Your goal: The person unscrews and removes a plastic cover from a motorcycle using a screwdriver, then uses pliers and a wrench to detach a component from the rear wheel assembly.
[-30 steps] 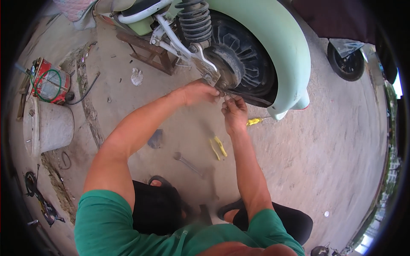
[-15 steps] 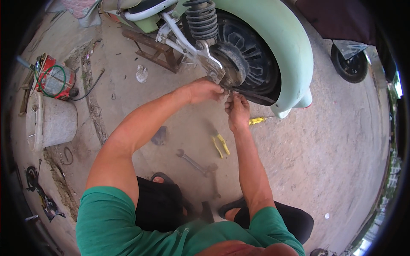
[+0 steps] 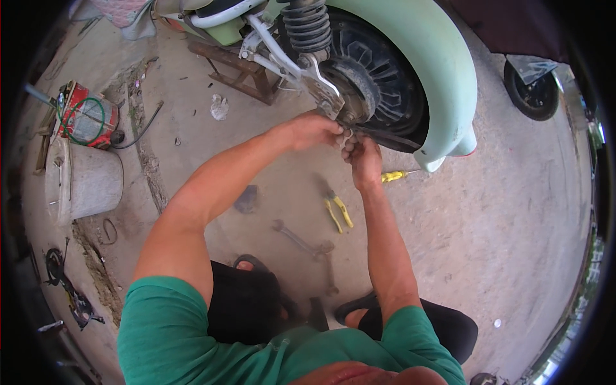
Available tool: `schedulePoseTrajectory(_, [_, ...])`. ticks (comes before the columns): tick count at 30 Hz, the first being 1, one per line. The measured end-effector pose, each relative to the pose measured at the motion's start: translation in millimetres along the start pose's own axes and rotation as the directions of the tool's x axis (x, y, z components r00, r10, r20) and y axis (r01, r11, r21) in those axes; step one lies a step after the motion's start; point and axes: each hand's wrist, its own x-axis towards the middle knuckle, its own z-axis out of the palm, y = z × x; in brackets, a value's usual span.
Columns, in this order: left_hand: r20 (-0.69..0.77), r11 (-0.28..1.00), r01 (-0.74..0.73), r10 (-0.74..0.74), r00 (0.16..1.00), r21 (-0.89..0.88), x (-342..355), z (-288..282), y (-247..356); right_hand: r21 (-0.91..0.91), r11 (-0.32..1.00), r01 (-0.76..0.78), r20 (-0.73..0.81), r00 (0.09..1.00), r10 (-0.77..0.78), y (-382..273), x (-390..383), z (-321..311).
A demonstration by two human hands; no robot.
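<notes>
A scooter's black rear wheel [image 3: 391,83] stands ahead of me under a pale green fender [image 3: 452,83]. Both hands meet low at its hub [image 3: 354,96], just below the end of the white swingarm [image 3: 328,96]. My left hand [image 3: 314,131] reaches in from the left, fingers curled by the axle end. Close beside it, my right hand [image 3: 366,162] is closed, thumb and fingers pinched together at the lower edge of the hub. Whatever lies between the fingers of either hand is too small and covered to name. A dark coil spring [image 3: 306,29] rises above the hub.
Yellow-handled pliers [image 3: 339,213], an open-ended wrench [image 3: 296,240] and a second wrench [image 3: 330,274] lie on the concrete before me. A yellow screwdriver [image 3: 394,176] is right of my right hand. Leftward stand a whitish bucket [image 3: 96,183] and a red-and-white container [image 3: 96,119]. A rusty stand [image 3: 247,77] sits beneath the scooter.
The whole view has shifted slightly, so everything sits a little further right. Both hands stay at the hub; the right hand's fingers have turned a little and moved in closer under the axle.
</notes>
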Motion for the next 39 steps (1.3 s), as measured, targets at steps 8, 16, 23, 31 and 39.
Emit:
schedulePoseTrajectory(8, [-0.003,0.999,0.030,-0.030,1.000,-0.014,1.1,-3.0,-2.0,0.000,0.994,-0.111,-0.024,0.993,0.111,1.0,-4.4,-5.8])
schedulePoseTrajectory(16, [-0.110,0.999,0.050,-0.050,0.993,-0.007,-3.7,2.1,2.3,0.194,0.980,-0.048,-0.030,0.998,0.054,0.7,0.9,2.6])
schedulePoseTrajectory(23, [-0.007,0.997,0.035,-0.036,0.999,-0.072,7.8,8.7,4.4,-0.448,0.878,-0.167,0.349,0.872,0.344,-44.1,-56.8,4.8])
schedulePoseTrajectory(31, [-0.096,0.996,0.083,-0.086,0.992,-0.038,-8.1,6.3,8.9,0.471,0.826,0.309,0.861,0.043,-0.507,-208.6,-145.7,74.4])
schedulePoseTrajectory(39, [-0.054,0.994,0.043,-0.048,0.997,-0.097,11.6,-5.5,-4.6,0.423,0.826,0.374,0.675,0.478,-0.562,-204.7,-161.5,65.5])
